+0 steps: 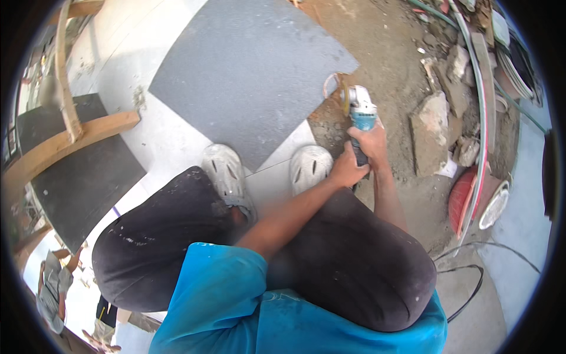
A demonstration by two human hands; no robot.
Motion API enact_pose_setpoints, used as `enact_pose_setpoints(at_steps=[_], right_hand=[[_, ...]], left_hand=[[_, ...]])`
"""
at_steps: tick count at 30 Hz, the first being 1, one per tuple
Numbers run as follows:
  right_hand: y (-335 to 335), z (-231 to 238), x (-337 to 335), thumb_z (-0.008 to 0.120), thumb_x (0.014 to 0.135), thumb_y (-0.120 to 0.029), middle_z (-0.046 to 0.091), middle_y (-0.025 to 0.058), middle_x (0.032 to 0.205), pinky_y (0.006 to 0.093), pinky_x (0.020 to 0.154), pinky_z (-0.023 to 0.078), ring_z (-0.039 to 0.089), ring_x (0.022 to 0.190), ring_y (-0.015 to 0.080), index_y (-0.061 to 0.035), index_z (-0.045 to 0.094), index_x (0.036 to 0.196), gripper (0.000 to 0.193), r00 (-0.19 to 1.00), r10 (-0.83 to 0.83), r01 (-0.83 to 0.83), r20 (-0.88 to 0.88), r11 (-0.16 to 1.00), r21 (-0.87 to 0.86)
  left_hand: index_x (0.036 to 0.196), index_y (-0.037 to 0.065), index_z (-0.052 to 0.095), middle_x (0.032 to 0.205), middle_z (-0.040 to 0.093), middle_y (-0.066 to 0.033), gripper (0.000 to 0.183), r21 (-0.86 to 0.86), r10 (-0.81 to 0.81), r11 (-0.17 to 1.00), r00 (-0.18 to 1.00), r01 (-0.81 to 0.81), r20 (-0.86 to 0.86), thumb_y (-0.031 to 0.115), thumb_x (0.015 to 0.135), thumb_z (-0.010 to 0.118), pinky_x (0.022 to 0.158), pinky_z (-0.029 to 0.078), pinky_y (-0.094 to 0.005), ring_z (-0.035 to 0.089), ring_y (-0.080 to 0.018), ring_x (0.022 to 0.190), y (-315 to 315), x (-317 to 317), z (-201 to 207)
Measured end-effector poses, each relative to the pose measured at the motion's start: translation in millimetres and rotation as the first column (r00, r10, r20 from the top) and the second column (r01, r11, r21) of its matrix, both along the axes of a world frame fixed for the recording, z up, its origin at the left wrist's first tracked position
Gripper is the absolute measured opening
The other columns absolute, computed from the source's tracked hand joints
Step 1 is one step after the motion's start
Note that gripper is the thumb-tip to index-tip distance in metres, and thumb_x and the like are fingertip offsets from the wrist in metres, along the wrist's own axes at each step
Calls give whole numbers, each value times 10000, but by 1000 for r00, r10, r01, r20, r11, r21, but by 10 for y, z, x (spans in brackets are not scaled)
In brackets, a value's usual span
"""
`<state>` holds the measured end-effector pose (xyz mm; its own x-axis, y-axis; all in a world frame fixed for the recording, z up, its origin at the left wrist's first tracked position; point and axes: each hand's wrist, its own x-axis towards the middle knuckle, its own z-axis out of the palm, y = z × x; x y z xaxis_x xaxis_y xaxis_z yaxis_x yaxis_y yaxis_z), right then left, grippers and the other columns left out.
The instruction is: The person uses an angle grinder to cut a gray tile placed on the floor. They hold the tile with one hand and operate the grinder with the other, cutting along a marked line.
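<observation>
Both of my hands are closed round a teal and silver angle grinder (363, 112), held just off the right corner of a large dark grey tile (253, 71). My right hand (372, 141) wraps the front of its body, behind the silver head. Lower down, my left hand (348, 168) grips the dark rear end. The grinder's disc (345, 97) stands on edge beside a curved notch in the tile's edge. A thin pale ring shape (331, 86) shows in that notch. Whether the disc touches the tile I cannot tell.
Broken concrete chunks (430, 133) and a red bowl-like container (463, 200) lie to the right, along a long pale pipe (479, 88). A black cable (477, 283) curls at lower right. Wooden beams (76, 138) cross another dark tile (88, 183) at left. A person (53, 289) is at lower left.
</observation>
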<state>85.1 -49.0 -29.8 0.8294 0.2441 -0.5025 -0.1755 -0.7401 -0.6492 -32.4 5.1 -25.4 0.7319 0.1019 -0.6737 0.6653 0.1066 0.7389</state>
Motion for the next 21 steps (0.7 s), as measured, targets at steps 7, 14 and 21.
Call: enact_pose_setpoints(at_steps=[7, 14, 21], right_hand=[[-164, 27, -174, 724, 770, -160, 625, 55, 868, 335, 668, 483, 587, 720, 175, 12, 609, 1063, 359, 994, -51, 58, -98, 996, 71], [-184, 203, -59, 732, 744, -139, 648, 84, 985, 349, 792, 487, 613, 842, 202, 31, 594, 1181, 488, 986, -69, 74, -149, 997, 25], [-225, 156, 50, 762, 704, -128, 655, 73, 868, 330, 657, 506, 620, 717, 163, 21, 599, 1057, 417, 983, -72, 75, -168, 997, 9]], left_hand=[[1438, -203, 136, 1162, 590, -394, 1121, 75, -49, 996, 998, 47, 32, 393, 744, 784, 933, 506, -455, 626, -455, 1104, -318, -166, -232], [1437, -227, 126, 1160, 586, -399, 1195, 19, -72, 997, 990, 70, 121, 446, 719, 803, 919, 515, -418, 631, -443, 1096, -276, -80, -192], [1435, -101, 161, 1320, 513, -390, 1140, -56, -57, 996, 995, 62, 80, 517, 736, 816, 1065, 437, -472, 544, -480, 1251, -171, -52, -166]])
